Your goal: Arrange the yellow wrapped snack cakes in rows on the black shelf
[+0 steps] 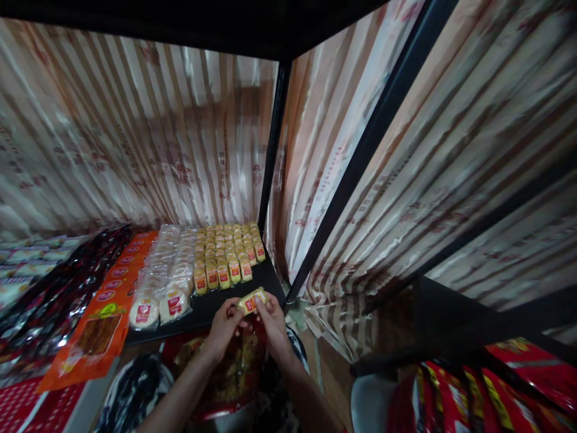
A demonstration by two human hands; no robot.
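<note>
Both my hands hold one small yellow snack packet [252, 300] with a red label, just in front of the black shelf's [265, 278] front edge. My left hand [224, 326] pinches its left end and my right hand [273, 319] grips its right end. On the shelf right behind it stand several rows of the same yellow packets [228, 249]. Below my hands lies a large clear bag [225, 373] with red print, holding yellowish contents.
Clear packs of round white cakes [164, 282] lie left of the yellow rows, then orange packets [106, 313] and dark red-black ones [58, 288]. A slanted black shelf post [360, 156] rises at right. Striped curtains hang behind. Red packets [473, 385] fill the lower right.
</note>
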